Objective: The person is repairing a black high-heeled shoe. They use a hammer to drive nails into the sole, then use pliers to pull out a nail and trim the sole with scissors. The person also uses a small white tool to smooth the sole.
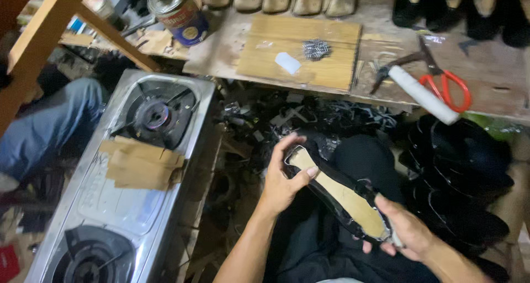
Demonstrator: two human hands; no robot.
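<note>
A person seated at a low counter (497,73) holds a black shoe upper stretched over a last (339,192), sole side up, its tan insole board facing the camera. The left hand (281,181) wraps the toe end, its grip pressed together on the shoe with the thumb lying across the insole edge. The right hand (406,233) cups the heel end, fingers closed under it.

The work in hand looks like lasting: pulling the black upper's edge over the insole. The next move likely calls for a tool. Beyond the left grip, on the counter, lie a white-handled hammer (422,94), red-handled scissors (447,87) and a small pile of tacks (316,49) on a wooden board (331,67). To the left stands a two-burner gas stove (121,178).
</note>
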